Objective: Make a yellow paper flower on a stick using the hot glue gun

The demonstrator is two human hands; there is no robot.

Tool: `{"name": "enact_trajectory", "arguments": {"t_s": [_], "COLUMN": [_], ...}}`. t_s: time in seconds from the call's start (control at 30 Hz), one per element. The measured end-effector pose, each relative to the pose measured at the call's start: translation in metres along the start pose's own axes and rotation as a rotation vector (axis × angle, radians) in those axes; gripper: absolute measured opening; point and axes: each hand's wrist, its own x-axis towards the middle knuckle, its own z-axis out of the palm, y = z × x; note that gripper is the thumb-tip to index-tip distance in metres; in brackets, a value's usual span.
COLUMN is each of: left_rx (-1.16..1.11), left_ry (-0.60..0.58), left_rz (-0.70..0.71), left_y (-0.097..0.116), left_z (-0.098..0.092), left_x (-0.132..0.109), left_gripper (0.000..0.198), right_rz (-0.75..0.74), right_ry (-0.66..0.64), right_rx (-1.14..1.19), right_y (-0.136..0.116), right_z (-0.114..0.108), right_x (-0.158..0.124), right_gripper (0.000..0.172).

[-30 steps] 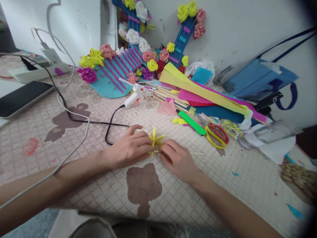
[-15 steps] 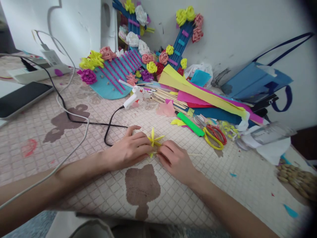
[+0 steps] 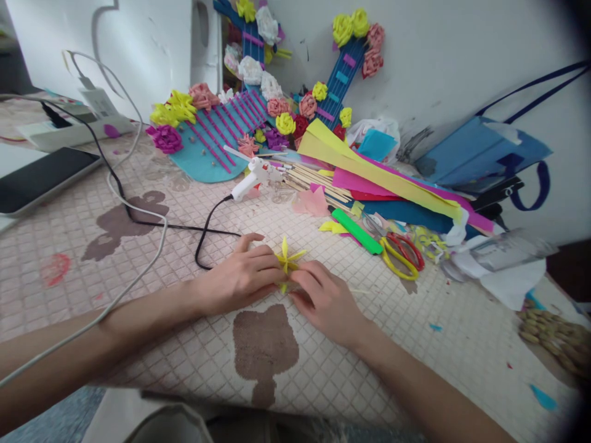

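Between my two hands, low over the patterned tabletop, is a yellow paper flower [image 3: 285,253] with narrow pointed petals. My left hand [image 3: 247,274] pinches it from the left, its fingers bent and pressed together. From the right, the closed fingertips of my right hand [image 3: 325,298] grip the flower's lower side. A thin pale stick [image 3: 360,291] pokes out to the right from behind my right hand; whether the fingers hold it is hidden. Behind the hands lies a white glue gun [image 3: 252,178] on its side, its black cord running left.
Yellow-handled and red-handled scissors [image 3: 401,257] lie right of a green cutter [image 3: 355,231]. Behind are wooden sticks [image 3: 318,181], yellow crepe paper [image 3: 369,169] and a blue flower-decorated guitar shape [image 3: 207,151]. A white cable [image 3: 161,246] crosses my left forearm. A clear jar [image 3: 512,251] lies at right.
My right hand's fingertips have shifted slightly left and up, closer against the flower and my left fingers. Less of the pale stick shows. The left hand has barely moved.
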Motion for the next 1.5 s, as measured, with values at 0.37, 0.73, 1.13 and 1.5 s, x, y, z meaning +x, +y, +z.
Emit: {"name": "enact_trajectory", "arguments": {"t_s": [0.37, 0.73, 1.13, 1.5], "left_rx": [-0.037, -0.041, -0.086, -0.012], "left_ry": [-0.028, -0.023, 0.005, 0.025], "left_rz": [-0.014, -0.048, -0.065, -0.061], "left_y": [-0.0016, -0.0027, -0.004, 0.0035], "left_z": [0.001, 0.0024, 0.0041, 0.0034], "left_x": [0.0, 0.0002, -0.0004, -0.0002], "left_gripper": [0.011, 0.009, 0.009, 0.004], "right_rz": [-0.028, -0.041, -0.062, -0.045], "right_ry": [0.034, 0.008, -0.004, 0.003], "right_rx": [-0.025, -0.092, -0.138, -0.094], "right_y": [-0.0013, -0.0031, -0.0024, 0.0012], "right_z": [0.0028, 0.0045, 0.0086, 0.0089], "right_x": [0.0024, 0.0035, 0.0036, 0.0027], "right_gripper": [0.012, 0.015, 0.018, 0.018]}}
